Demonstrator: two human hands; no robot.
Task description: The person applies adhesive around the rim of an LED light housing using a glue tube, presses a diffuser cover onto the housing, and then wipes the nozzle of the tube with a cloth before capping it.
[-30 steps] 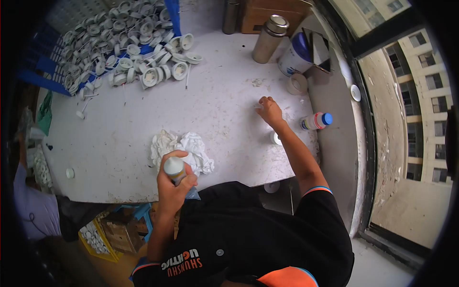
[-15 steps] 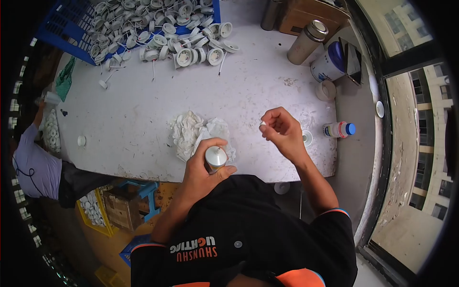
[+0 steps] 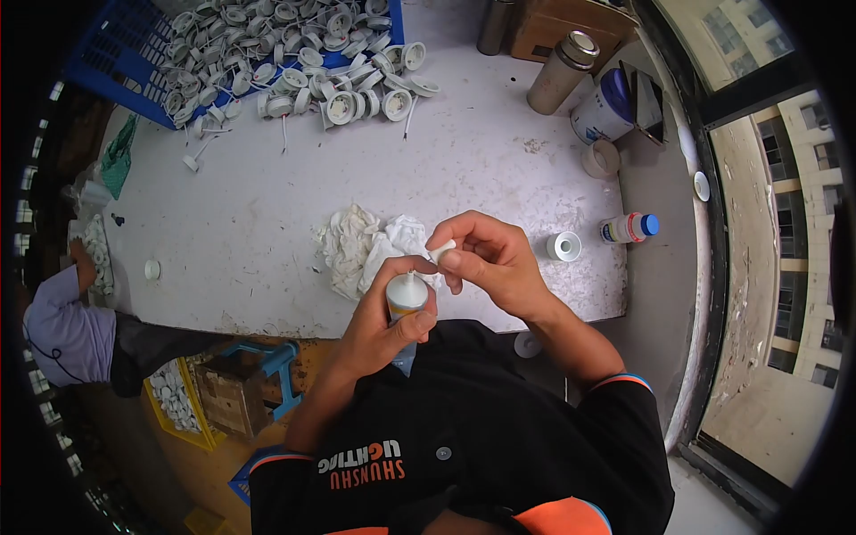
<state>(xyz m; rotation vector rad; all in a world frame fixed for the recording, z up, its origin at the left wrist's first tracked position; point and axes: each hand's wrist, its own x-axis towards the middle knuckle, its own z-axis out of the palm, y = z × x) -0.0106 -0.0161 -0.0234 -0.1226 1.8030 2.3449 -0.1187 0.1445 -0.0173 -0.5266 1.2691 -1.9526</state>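
Note:
My left hand [image 3: 367,328] is wrapped round a squeeze tube [image 3: 407,294], whose white shoulder and nozzle face up. Close beside the nozzle, my right hand [image 3: 501,272] pinches a small white cap [image 3: 443,251] between thumb and fingers. The cap looks apart from the nozzle. Just beyond both hands lies a crumpled white cloth [image 3: 350,254]. To the right of my right hand, a white ring-shaped part [image 3: 564,246] sits on the table.
A blue crate [image 3: 116,58] of white lamp parts [image 3: 294,80] spills onto the table [image 3: 241,214]. At the right stand a steel flask [image 3: 563,73], a tub [image 3: 603,109] and a blue-capped bottle [image 3: 629,228]. Another person [image 3: 67,312] works at the left.
My right hand has moved left with the cap, toward the tube's nozzle. The ring-shaped part is now uncovered. The other person's arm has come down.

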